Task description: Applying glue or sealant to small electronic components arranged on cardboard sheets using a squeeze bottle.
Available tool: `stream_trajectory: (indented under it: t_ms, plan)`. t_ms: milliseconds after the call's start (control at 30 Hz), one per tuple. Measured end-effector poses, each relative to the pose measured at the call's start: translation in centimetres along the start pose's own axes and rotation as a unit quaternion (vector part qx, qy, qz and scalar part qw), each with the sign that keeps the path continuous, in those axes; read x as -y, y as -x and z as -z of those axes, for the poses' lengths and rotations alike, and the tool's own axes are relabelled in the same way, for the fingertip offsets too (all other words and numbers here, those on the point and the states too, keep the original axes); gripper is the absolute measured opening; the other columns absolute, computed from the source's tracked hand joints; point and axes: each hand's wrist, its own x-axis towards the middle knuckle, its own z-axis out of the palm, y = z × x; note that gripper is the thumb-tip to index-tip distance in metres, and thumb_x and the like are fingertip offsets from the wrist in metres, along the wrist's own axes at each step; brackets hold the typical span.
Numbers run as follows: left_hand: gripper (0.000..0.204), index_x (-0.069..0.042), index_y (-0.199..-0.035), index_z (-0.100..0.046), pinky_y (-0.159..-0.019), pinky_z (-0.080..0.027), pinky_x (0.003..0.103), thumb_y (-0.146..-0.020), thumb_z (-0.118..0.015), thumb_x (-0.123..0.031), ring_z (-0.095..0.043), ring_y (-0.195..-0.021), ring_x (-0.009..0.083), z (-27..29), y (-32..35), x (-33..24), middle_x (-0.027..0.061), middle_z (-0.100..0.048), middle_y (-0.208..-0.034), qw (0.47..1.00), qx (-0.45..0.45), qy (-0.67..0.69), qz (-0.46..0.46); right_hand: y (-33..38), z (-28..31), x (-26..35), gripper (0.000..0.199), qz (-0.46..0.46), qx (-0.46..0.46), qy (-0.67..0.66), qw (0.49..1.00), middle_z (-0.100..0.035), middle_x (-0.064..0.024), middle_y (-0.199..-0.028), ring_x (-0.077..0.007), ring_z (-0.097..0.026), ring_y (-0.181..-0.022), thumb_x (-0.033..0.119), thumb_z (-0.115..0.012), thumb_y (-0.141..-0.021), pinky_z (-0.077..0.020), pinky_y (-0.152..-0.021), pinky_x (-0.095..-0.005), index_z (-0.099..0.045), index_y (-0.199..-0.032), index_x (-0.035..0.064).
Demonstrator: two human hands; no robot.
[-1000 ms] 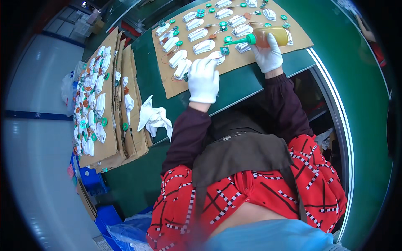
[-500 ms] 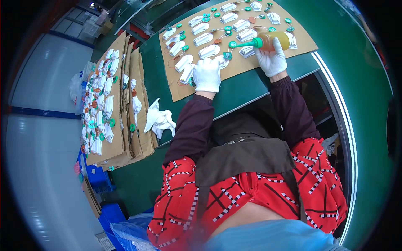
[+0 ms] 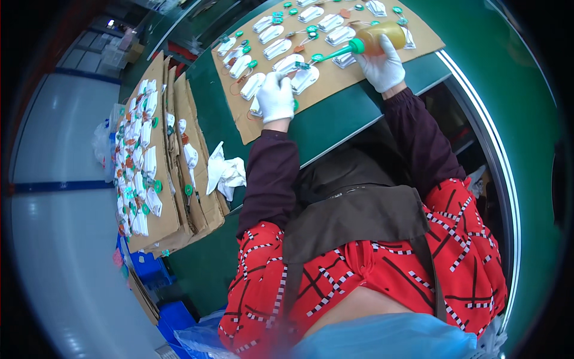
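My right hand [image 3: 382, 69], in a white glove, grips an amber squeeze bottle [image 3: 382, 37] lying nearly level. Its long green nozzle [image 3: 339, 50] points left, the tip at or just above a round green disc [image 3: 317, 58]. My left hand [image 3: 275, 99], also gloved, has its fingers drawn together beside a white casing [image 3: 305, 79] in the near row. Whatever the left fingertips pinch is hidden. A small green circuit board [image 3: 302, 66] lies just right of those fingers. Several similar white casings with wires and green discs stand in rows on a cardboard sheet [image 3: 335, 85].
Left of the sheet, cardboard layers [image 3: 197, 173] lean upright, the outermost covered with white casings [image 3: 146, 134]. A crumpled white cloth [image 3: 226, 170] lies on the green tabletop [image 3: 317, 134]. Blue bins [image 3: 149, 272] stand below at the left.
My left hand has shifted left, uncovering the near white casing. The bottle's nozzle has moved left to the green disc. The small circuit board has shifted slightly left, and the whole view has moved a little.
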Motion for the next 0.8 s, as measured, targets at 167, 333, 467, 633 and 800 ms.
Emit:
stream_trajectory:
  t_ms: [167,333,467,633,800]
  plan:
    - [0.010,0.003,-0.086,-0.062,-0.049,-0.046,0.025,-0.082,-0.057,-0.005,-0.059,-0.055,0.0104,1.0,0.5,-1.4,0.0079,-0.063,-0.071,0.979,0.029,0.180,0.093,0.5,-2.2,-1.7,0.042,0.050,-0.038,0.228,0.972,-0.052,-0.0107,-0.119,-0.0239,-0.051,-0.111,0.017,-0.059,-0.087,-0.0451,-0.091,-0.0406,-0.042,-0.124,0.0054]
    - [0.009,0.002,-0.087,-0.063,-0.048,-0.045,0.023,-0.082,-0.058,-0.003,-0.058,-0.057,0.0081,1.5,0.4,-1.4,0.0064,-0.063,-0.075,0.979,0.049,0.165,0.105,0.5,-4.6,-3.0,0.041,0.042,0.004,0.544,0.838,-0.057,-0.0076,-0.106,-0.0170,-0.056,-0.095,0.021,-0.064,-0.084,-0.0456,-0.083,-0.0305,-0.049,-0.118,0.0042]
    - [0.008,0.001,-0.085,-0.063,-0.050,-0.046,0.025,-0.082,-0.059,-0.005,-0.060,-0.059,0.0109,1.2,0.5,0.3,0.0061,-0.061,-0.074,0.998,0.047,0.026,0.025,-1.8,-7.4,-4.0,0.035,0.031,0.044,0.621,0.782,-0.061,-0.0045,-0.093,-0.0129,-0.058,-0.084,0.021,-0.070,-0.080,-0.0475,-0.069,-0.0260,-0.057,-0.108,0.0034]
    - [0.008,0.002,-0.085,-0.062,-0.053,-0.048,0.025,-0.083,-0.059,-0.005,-0.062,-0.058,0.0127,1.0,0.6,-0.1,0.0070,-0.061,-0.074,0.980,0.030,0.122,0.154,-5.1,-10.8,-4.6,0.065,-0.019,0.101,0.669,0.736,-0.063,-0.0078,-0.105,-0.0165,-0.058,-0.096,0.013,-0.083,-0.064,-0.0476,-0.084,-0.0300,-0.051,-0.119,0.0016]
    - [0.008,0.004,-0.085,-0.061,-0.054,-0.049,0.024,-0.082,-0.058,-0.003,-0.063,-0.058,0.0129,1.4,0.4,-0.6,0.0095,-0.062,-0.076,0.966,0.031,0.166,0.196,-4.5,-9.6,-6.4,0.089,0.078,0.107,0.677,0.724,-0.058,-0.0102,-0.115,-0.0174,-0.055,-0.105,0.019,-0.088,-0.057,-0.0435,-0.092,-0.0310,-0.038,-0.127,-0.0020]
